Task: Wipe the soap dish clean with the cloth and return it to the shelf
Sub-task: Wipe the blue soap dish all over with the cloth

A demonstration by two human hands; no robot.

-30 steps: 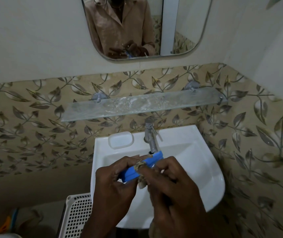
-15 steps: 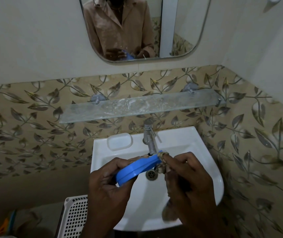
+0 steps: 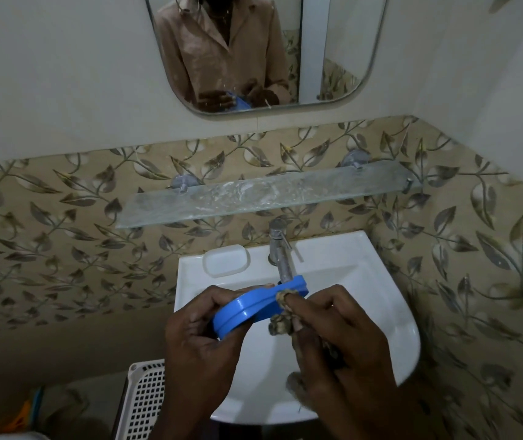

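A blue oval soap dish (image 3: 253, 308) is held tilted on edge over the white sink (image 3: 390, 315), its underside facing me. My left hand (image 3: 203, 341) grips its lower left end. My right hand (image 3: 339, 344) pinches a brownish, crumpled cloth (image 3: 282, 319) against the dish's right end, near the rim. Part of the cloth hangs below my right hand. The glass shelf (image 3: 263, 198) on the wall above the tap is bare.
A chrome tap (image 3: 280, 255) stands just behind the dish. A white soap bar or tray (image 3: 226, 260) lies on the sink's back left ledge. A white perforated basket (image 3: 144, 401) stands below left of the sink. A mirror (image 3: 253, 52) hangs above.
The dish has turned from nearly hidden between both hands to tilted with its underside showing. The right hand with the cloth has shifted along to the dish's right end.
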